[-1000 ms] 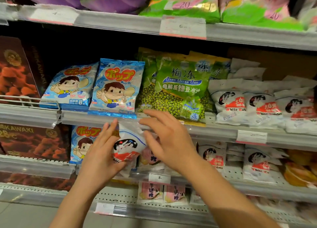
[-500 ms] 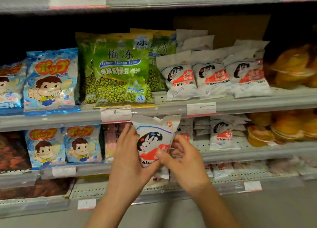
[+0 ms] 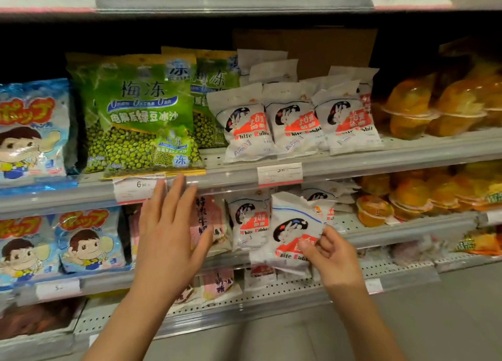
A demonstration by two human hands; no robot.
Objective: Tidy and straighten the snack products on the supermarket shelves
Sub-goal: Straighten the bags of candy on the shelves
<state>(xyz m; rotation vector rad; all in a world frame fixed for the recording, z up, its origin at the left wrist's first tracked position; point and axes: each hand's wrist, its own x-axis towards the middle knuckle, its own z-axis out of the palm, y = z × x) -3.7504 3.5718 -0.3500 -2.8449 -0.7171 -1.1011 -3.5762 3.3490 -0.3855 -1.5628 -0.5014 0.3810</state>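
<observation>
1. Nearest to me, my right hand [image 3: 330,253] sits at about four o'clock in the head view, thumb and curled fingers pinching the lower right corner of a White Rabbit bag [image 3: 293,235]. The bag hangs tilted in front of the middle shelf [image 3: 394,231], not yet set down.
2. I judge the bag light, soft and crinkly (a film pouch of loose sweets, by the look), likely to sag from a corner hold. A firmer hold would be across both side edges or the sealed top.
3. My left hand [image 3: 169,233] is at seven o'clock, fingers straight and slightly spread, palm toward the shelf, holding nothing. Whether it touches the pink bag [image 3: 210,219] behind it I cannot tell.
4. Farther back, at one o'clock, a row of White Rabbit bags [image 3: 294,121] stands upright on the upper shelf [image 3: 407,154], beside green bean bags [image 3: 144,110].
</observation>
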